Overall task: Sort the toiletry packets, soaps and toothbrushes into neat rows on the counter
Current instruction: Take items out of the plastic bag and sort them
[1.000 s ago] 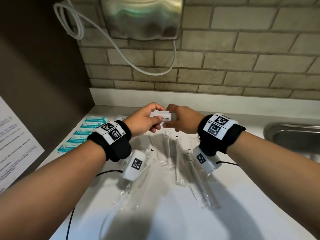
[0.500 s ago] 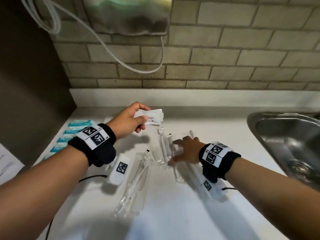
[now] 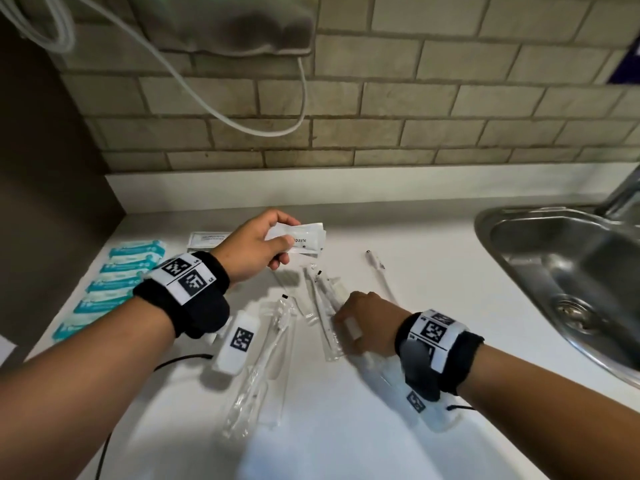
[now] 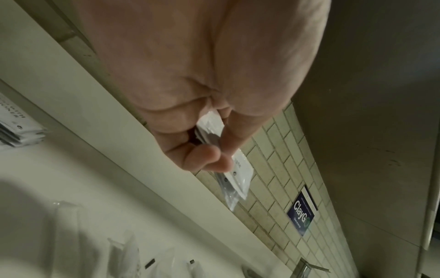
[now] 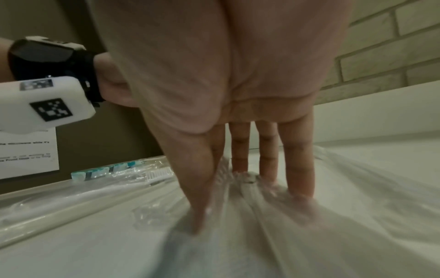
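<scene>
My left hand [image 3: 263, 242] pinches a small stack of white toothpaste packets [image 3: 306, 238] above the counter; the left wrist view shows thumb and fingers curled round the packets [image 4: 234, 169]. My right hand [image 3: 360, 313] reaches down with straight fingers [image 5: 298, 169] that touch clear-wrapped toothbrushes [image 3: 327, 306] in the middle of the white counter [image 3: 450, 271]. More wrapped toothbrushes [image 3: 263, 362] lie to the left. A row of teal-and-white soaps [image 3: 114, 282] runs along the left edge. White packets [image 3: 207, 239] lie flat behind my left hand.
A steel sink [image 3: 571, 282] is set into the counter at the right. One loose toothbrush [image 3: 377, 268] lies between the pile and the sink. A brick wall [image 3: 415, 98] with a hanging white cord [image 3: 242, 123] backs the counter. A dark panel [image 3: 52, 185] closes the left side.
My right hand let go of the packets and dropped to the wrapped toothbrushes. My left hand kept the packets and barely moved. The view has swung right, and the sink shows more.
</scene>
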